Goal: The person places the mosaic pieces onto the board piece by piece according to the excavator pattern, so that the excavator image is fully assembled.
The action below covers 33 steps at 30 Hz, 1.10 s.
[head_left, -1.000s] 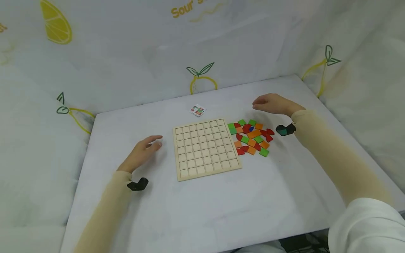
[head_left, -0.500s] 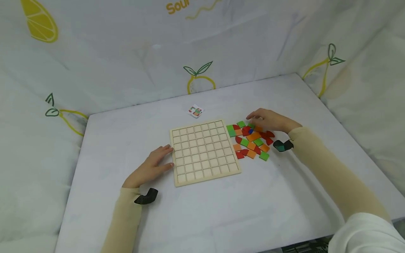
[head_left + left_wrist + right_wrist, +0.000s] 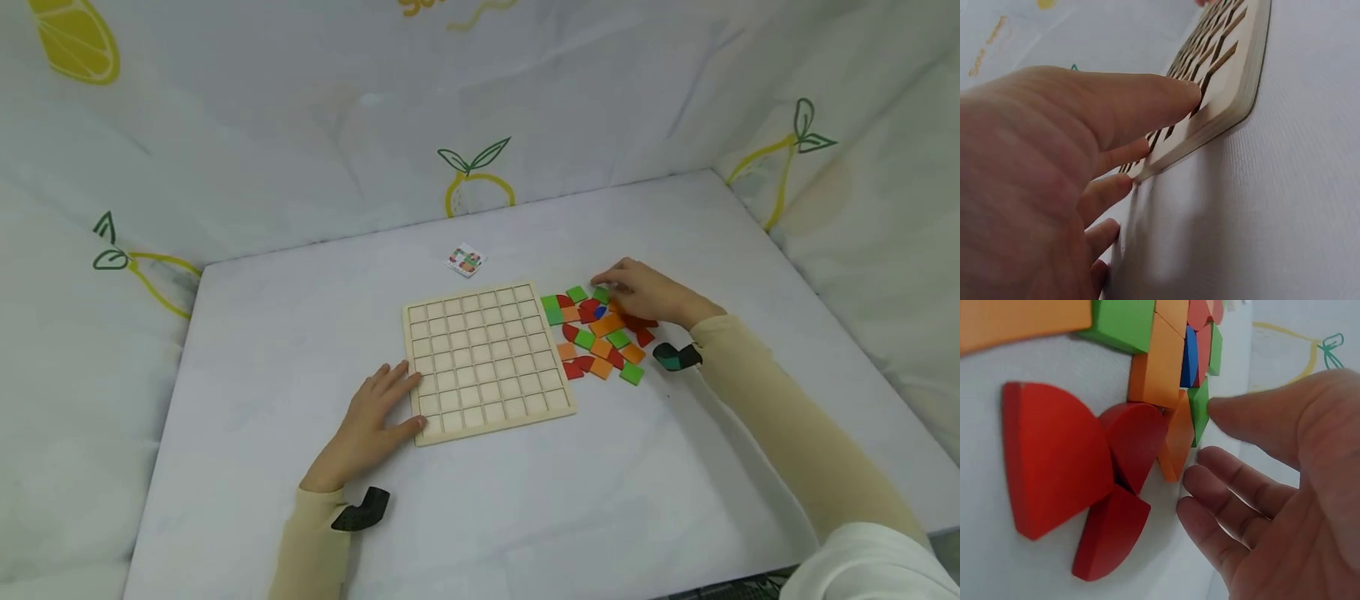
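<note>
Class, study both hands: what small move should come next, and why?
Probably the right hand should gently pinch the green tile: its thumb is right beside that tile, and its fingers are bent but hold nothing. The left hand rests at the wooden board's edge.

This is looking like a curtained-off booth (image 3: 885, 217); what building is housing it the views are leaving unclear. Creased white cloth (image 3: 315, 142) is hanging behind the far edge of a white table (image 3: 247, 350) and enclosing its left and right edges. A lemon wedge (image 3: 78, 42) and leafy fruit outlines (image 3: 480, 175) are decorating the cloth, two of the outlines standing near the table's far corners.
</note>
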### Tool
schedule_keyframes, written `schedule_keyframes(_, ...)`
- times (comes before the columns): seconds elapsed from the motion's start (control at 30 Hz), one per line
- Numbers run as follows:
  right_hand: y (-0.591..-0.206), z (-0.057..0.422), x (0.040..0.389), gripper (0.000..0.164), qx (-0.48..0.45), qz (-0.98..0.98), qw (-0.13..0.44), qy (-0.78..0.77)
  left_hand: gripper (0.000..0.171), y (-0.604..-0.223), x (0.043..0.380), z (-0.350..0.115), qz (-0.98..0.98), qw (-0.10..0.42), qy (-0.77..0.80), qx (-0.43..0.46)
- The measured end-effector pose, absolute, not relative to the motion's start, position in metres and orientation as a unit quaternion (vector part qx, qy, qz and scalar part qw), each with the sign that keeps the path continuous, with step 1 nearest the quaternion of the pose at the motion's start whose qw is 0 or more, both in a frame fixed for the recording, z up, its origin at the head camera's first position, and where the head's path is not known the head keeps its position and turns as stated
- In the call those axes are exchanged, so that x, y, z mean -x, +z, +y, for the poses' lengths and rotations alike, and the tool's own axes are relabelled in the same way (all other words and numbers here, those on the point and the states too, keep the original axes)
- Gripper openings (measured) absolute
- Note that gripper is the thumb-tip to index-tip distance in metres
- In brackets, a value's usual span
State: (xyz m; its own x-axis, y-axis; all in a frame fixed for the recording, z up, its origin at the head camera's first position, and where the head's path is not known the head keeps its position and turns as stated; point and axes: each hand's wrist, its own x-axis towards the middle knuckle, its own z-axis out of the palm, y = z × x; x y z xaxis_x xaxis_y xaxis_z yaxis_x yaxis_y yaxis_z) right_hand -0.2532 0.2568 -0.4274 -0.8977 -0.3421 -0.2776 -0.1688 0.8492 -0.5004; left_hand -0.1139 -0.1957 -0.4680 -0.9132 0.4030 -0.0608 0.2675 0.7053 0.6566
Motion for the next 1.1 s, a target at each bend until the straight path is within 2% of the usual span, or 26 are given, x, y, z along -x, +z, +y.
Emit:
schedule_keyframes(0.17, -0.425, 0.259, 0.252, 0.038, 0.137, 0.942, 0.179, -0.250, 0.064, -0.478, 0.104, -0.192, 0.915, 0.068, 0.357, -0.177)
schedule_keyframes(0.43, -0.431, 0.256, 0.249, 0.032, 0.148, 0.944, 0.169, -0.242, 0.064, -0.480, 0.103, -0.192, 0.918, 0.054, 0.351, -0.176)
schedule_keyframes(0.6, -0.434, 0.252, 0.245, 0.037, 0.159, 0.958, 0.147, -0.189, 0.064, -0.481, 0.105, -0.191, 0.919, 0.047, 0.349, -0.178)
schedule_keyframes(0.9, -0.425, 0.247, 0.243, 0.016, 0.163, 0.955, 0.138, -0.204, 0.063, -0.480, 0.105, -0.191, 0.919, 0.067, 0.351, -0.167)
schedule_keyframes(1.1, -0.408, 0.243, 0.246, 0.020, 0.126, 0.938, 0.162, -0.280, 0.063, -0.479, 0.105, -0.192, 0.920, 0.076, 0.351, -0.159)
